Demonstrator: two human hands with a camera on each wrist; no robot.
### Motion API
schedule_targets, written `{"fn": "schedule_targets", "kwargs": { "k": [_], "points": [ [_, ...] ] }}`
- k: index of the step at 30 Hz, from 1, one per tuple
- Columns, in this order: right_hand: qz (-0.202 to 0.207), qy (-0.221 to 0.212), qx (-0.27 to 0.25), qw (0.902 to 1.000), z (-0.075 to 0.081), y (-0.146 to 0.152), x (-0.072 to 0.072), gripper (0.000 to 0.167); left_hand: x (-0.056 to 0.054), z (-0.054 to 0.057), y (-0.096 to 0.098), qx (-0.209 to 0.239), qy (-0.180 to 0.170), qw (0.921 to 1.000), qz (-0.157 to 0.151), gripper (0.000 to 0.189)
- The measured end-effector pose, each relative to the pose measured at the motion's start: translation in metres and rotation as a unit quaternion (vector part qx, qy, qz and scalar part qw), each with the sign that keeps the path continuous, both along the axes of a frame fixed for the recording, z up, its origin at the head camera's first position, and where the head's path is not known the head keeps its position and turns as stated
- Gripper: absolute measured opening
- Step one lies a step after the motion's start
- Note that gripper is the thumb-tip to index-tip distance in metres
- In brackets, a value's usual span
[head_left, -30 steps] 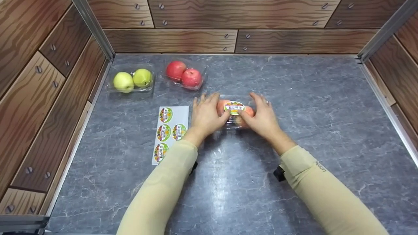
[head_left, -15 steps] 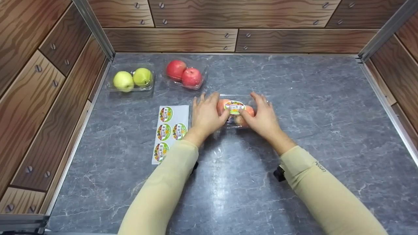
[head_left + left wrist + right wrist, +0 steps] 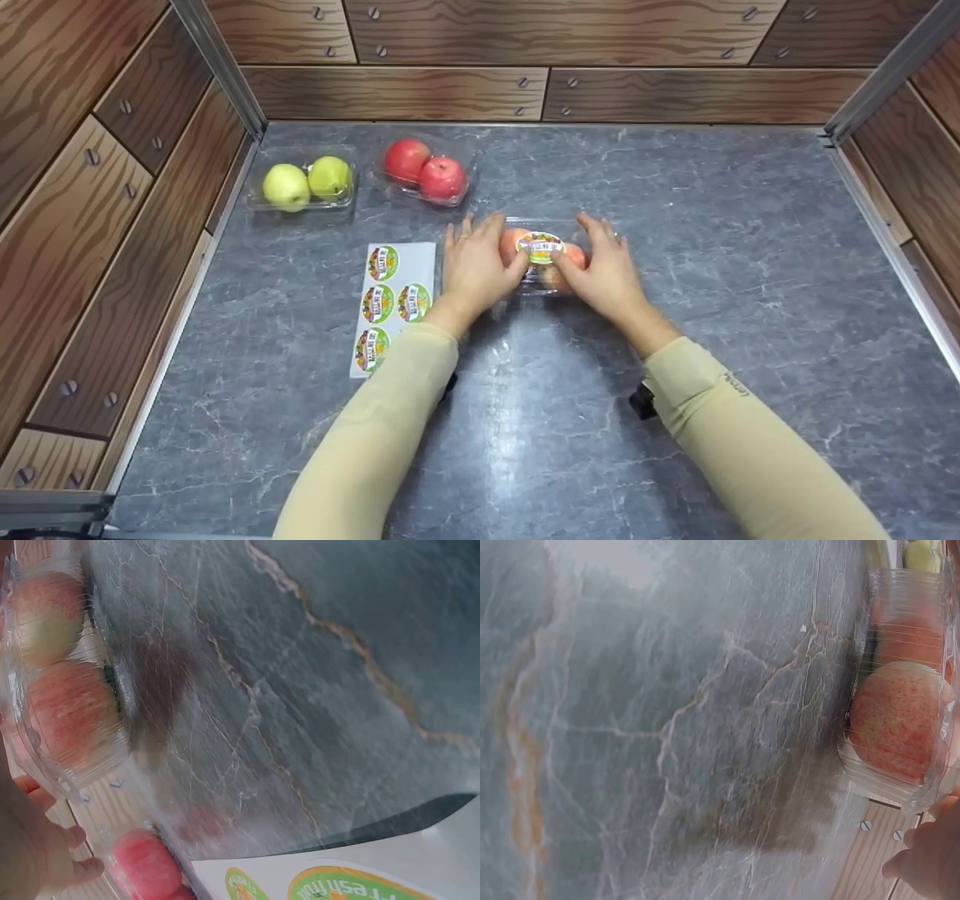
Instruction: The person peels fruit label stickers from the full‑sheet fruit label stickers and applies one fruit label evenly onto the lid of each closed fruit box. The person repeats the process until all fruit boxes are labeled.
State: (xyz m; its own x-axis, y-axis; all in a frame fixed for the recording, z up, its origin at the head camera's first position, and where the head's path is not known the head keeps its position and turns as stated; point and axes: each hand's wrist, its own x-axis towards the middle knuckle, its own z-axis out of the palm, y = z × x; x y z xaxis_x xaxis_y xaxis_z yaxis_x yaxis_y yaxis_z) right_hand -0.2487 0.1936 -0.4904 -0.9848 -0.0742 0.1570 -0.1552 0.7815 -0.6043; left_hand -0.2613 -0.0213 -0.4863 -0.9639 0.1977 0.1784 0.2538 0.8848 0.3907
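A clear plastic clamshell box (image 3: 529, 286) with two blotchy pink-and-yellow fruits (image 3: 900, 716) stands mid-table. On its lid lies an oval fruit label (image 3: 541, 247). My left hand (image 3: 480, 262) rests on the box's left side, its thumb on the label's edge. From the right, my right hand (image 3: 606, 270) lies on the box, and that thumb also presses the label's edge. Both hands' other fingers are spread along the sides. In the left wrist view, left fingers (image 3: 71, 840) reach out by the lid's rim. Both wrist views leave the thumbs out of sight.
Left of the box lies a white sticker sheet (image 3: 409, 259) with several round fruit labels, partly under the left forearm. Behind stand a clear box of two red apples (image 3: 442, 178) and another with two yellow-green fruits (image 3: 286, 186). Wood-patterned walls (image 3: 397, 94) border the grey marbled table.
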Motion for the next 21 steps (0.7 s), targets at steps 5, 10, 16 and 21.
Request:
{"fn": "schedule_targets", "kwargs": {
  "k": [5,10,16,21],
  "points": [
    [-0.003,0.005,-0.008,0.9999,-0.001,0.0,-0.001,0.074,0.0,0.0,0.001,0.005,0.001,1.0,0.006,0.073],
    [-0.002,0.013,-0.034,0.9993,0.006,-0.001,-0.003,0.071,-0.004,0.006,0.003,0.022,0.008,0.9997,0.011,0.067],
    [0.003,-0.002,-0.037,0.9993,0.015,-0.001,-0.01,0.071,-0.012,0.015,0.005,0.019,-0.002,0.9998,0.006,0.067],
    [-0.002,-0.015,-0.032,0.9994,0.017,-0.002,-0.015,0.073,-0.016,0.015,0.006,0.019,-0.021,0.9995,0.012,0.069]
  ]
}}
